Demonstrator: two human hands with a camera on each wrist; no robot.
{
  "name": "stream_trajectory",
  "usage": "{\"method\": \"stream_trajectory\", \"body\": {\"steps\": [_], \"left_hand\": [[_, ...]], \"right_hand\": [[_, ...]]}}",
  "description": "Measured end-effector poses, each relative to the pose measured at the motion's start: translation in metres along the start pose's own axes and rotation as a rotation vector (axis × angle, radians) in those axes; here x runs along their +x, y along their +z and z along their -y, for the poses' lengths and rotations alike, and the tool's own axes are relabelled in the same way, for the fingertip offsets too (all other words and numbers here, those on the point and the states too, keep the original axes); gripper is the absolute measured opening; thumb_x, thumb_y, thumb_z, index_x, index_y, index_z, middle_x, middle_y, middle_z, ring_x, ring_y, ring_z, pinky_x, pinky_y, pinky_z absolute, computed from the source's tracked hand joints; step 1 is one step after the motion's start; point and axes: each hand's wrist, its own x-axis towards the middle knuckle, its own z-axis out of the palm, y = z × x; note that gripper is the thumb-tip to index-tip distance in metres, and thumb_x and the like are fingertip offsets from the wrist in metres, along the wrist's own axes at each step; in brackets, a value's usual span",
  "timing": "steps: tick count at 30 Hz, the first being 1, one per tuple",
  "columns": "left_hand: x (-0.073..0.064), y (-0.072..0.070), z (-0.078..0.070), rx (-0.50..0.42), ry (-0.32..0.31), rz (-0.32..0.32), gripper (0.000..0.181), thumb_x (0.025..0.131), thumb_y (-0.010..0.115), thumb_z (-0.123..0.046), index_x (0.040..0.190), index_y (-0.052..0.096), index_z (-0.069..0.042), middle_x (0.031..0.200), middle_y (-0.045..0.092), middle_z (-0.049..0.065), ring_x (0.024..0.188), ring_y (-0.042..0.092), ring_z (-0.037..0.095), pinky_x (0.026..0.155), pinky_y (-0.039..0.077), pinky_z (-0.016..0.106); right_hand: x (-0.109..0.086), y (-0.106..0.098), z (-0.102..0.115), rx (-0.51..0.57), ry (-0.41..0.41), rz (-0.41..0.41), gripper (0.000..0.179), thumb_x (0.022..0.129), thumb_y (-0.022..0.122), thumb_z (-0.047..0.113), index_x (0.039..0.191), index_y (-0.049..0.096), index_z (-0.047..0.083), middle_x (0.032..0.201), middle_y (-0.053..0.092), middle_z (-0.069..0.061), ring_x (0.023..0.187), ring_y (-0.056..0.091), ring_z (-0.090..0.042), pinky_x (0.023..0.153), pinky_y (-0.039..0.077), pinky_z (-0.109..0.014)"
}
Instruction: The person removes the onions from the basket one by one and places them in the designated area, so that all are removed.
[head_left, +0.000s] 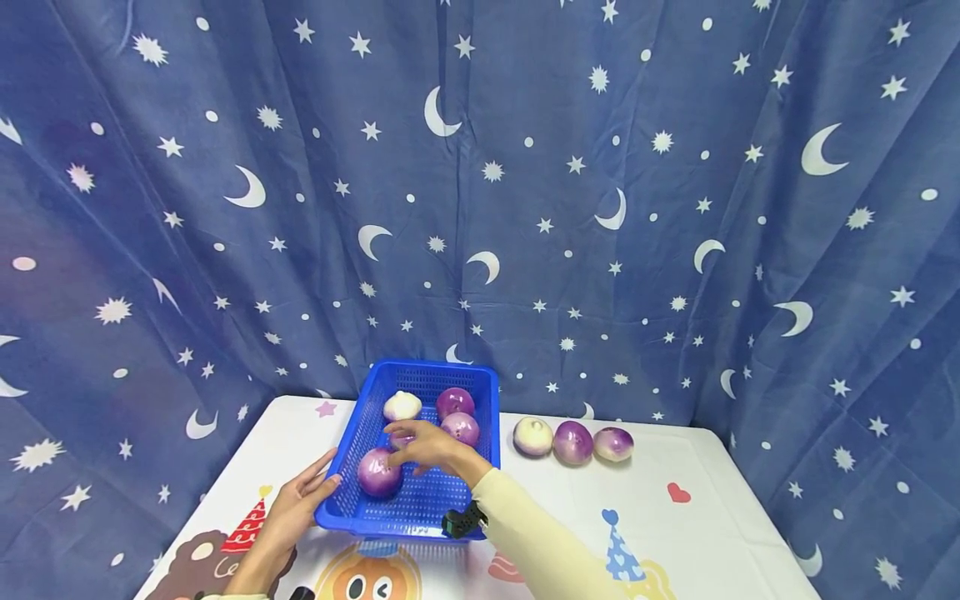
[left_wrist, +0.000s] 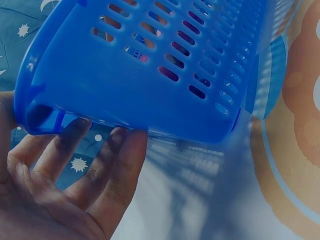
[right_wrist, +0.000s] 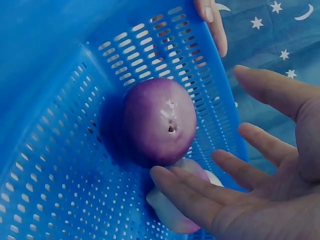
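Note:
A blue plastic basket with slotted walls stands on the table, holding several glossy purple and white onions. My left hand grips the basket's left rim; in the left wrist view its fingers touch the outer wall. Inside the basket, my right hand reaches over the onions with fingers spread and nothing held. Closest to it are a round purple onion and a paler onion, partly hidden by the fingers. Toward the back of the basket lie a white onion and two purple ones.
Three onions sit in a row on the table to the right of the basket. The white tablecloth carries cartoon prints. A blue curtain with moons and stars hangs right behind the table.

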Motion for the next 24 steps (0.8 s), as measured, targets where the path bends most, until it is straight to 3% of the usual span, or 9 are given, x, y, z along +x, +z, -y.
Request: {"method": "stream_trajectory", "body": {"steps": [14, 24], "left_hand": [[0.001, 0.004, 0.000, -0.012, -0.003, -0.002, 0.061, 0.098, 0.059, -0.030, 0.153, 0.035, -0.022, 0.150, 0.041, 0.022, 0.106, 0.070, 0.030, 0.075, 0.059, 0.031], [0.000, 0.002, -0.001, 0.000, -0.012, -0.011, 0.060, 0.097, 0.061, -0.032, 0.152, 0.038, -0.023, 0.150, 0.042, 0.021, 0.108, 0.069, 0.031, 0.077, 0.059, 0.033]], "right_hand": [[0.022, -0.001, -0.011, -0.118, 0.053, 0.136, 0.061, 0.080, 0.074, 0.006, 0.138, 0.055, 0.010, 0.150, 0.048, -0.014, 0.139, 0.045, -0.035, 0.084, 0.051, -0.065], [0.036, 0.005, -0.018, -0.185, 0.057, 0.222, 0.056, 0.080, 0.072, -0.001, 0.132, 0.062, 0.018, 0.133, 0.062, -0.003, 0.118, 0.059, -0.020, 0.081, 0.057, -0.054]]}}
